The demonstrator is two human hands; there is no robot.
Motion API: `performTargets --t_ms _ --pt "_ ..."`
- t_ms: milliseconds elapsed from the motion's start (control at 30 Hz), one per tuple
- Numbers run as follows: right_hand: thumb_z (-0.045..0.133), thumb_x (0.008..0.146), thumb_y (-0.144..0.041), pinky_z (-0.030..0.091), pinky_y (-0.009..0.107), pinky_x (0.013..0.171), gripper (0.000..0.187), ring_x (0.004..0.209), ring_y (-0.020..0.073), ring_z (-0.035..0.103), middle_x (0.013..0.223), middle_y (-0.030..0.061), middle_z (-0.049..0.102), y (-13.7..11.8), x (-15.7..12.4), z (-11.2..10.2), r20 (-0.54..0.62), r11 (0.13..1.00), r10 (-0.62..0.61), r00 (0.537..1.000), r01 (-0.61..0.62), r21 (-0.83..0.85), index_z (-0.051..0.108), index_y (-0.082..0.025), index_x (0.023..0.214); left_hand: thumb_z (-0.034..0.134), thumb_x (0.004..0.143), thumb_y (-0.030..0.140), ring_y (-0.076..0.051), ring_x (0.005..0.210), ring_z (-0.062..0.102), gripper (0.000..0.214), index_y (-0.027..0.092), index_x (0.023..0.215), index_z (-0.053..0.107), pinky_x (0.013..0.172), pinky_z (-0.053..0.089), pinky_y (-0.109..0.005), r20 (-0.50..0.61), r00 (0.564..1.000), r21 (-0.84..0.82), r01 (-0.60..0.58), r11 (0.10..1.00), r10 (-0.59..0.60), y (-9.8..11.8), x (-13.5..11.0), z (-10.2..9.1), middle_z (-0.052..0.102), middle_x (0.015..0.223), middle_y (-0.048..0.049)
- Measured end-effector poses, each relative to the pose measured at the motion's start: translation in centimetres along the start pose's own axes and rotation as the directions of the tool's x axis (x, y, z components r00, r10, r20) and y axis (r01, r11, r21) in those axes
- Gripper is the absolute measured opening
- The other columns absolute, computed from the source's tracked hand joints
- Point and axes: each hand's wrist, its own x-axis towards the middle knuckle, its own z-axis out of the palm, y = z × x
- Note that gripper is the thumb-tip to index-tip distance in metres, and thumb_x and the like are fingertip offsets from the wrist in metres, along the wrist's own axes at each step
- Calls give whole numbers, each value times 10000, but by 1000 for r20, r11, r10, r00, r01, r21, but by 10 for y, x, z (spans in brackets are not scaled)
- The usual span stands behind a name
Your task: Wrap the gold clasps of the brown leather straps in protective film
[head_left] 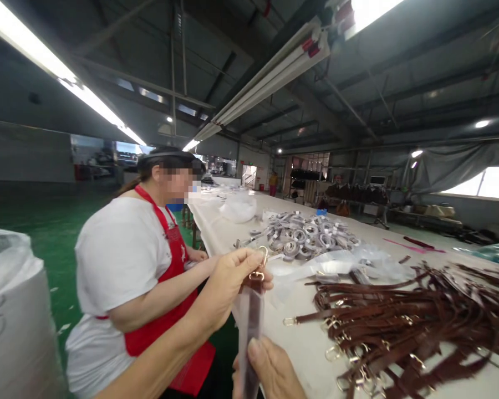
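Observation:
In front of me, my left hand (233,280) pinches the top end of a brown leather strap (255,285), beside its gold metal clasp (261,263). A narrow translucent plastic sleeve (249,327) covers the strap below the clasp, so the brown shows only faintly through it. Lower down, my right hand (272,368) grips the sleeve with the thumb pressed on its front. The strap hangs upright between both hands, and its bottom end is out of view. On the right lies a big heap of brown straps (382,316) with gold hooks and rings.
The long white table (216,233) stretches away, bearing a pile of coiled, wrapped straps (307,235) and clear plastic bags (239,208). Close on my left sits a co-worker in a red apron (183,310). A large white sack (16,316) stands at the far left.

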Motion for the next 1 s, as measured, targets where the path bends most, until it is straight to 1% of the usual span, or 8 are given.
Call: performTargets --t_ms 167,300,433,600,700,833,933,1000 --pt "327 923 -789 562 314 707 752 797 240 726 867 137 759 -10 4 2 -85 999 -45 995 45 2 666 -136 1079 745 818 465 -164 741 730 333 162 821 608 634 504 -197 -43 999 56 -14 998 17 12 1 -1 784 852 -71" --pt "332 956 -738 548 383 888 734 1096 321 675 907 154 766 -31 12 -1 -93 990 -131 987 125 -71 762 -143 953 767 804 429 -168 798 730 306 162 781 618 663 510 -199 -73 995 44 -63 997 66 19 -1 3 791 955 -86" --pt "372 958 -718 555 381 814 717 986 322 708 977 161 775 -35 17 -3 -148 989 -144 979 138 -45 791 -137 964 766 808 423 -164 803 721 295 155 770 649 654 506 -186 -78 996 67 -47 997 52 20 -2 2 791 939 -91" --pt "425 955 -698 529 395 867 671 947 310 708 962 143 776 -46 21 -3 -198 988 -153 968 150 -28 789 -140 1033 805 784 369 -150 855 714 262 151 750 666 697 530 -166 -86 991 14 -102 995 102 26 0 5 788 964 -80" --pt "450 964 -666 524 391 872 624 855 271 701 892 117 765 -66 32 -7 -210 971 -239 948 239 -28 779 -140 1022 830 756 369 -123 695 675 269 158 754 664 541 506 -158 -79 993 -18 -95 995 93 38 6 12 774 924 -55" --pt "457 979 -628 528 332 772 578 762 223 679 805 91 732 -91 52 -10 -212 936 -346 914 351 -15 763 -145 895 812 770 353 -70 453 498 263 172 732 624 315 268 -117 -60 989 -36 -136 990 134 57 10 20 685 745 9" --pt "444 973 -645 514 286 643 577 594 172 625 641 43 657 -96 61 -8 -225 924 -366 903 381 30 699 -143 848 798 783 382 -84 486 538 293 181 755 587 356 338 -124 -43 990 -68 -139 988 136 61 10 23 681 728 5" --pt "461 920 -721 442 242 464 595 416 128 513 519 -19 558 -92 63 -5 -239 943 -293 926 321 88 632 -156 849 817 750 447 -124 540 601 350 195 838 591 415 439 -172 -23 993 -50 -121 991 120 56 10 23 702 728 -11"
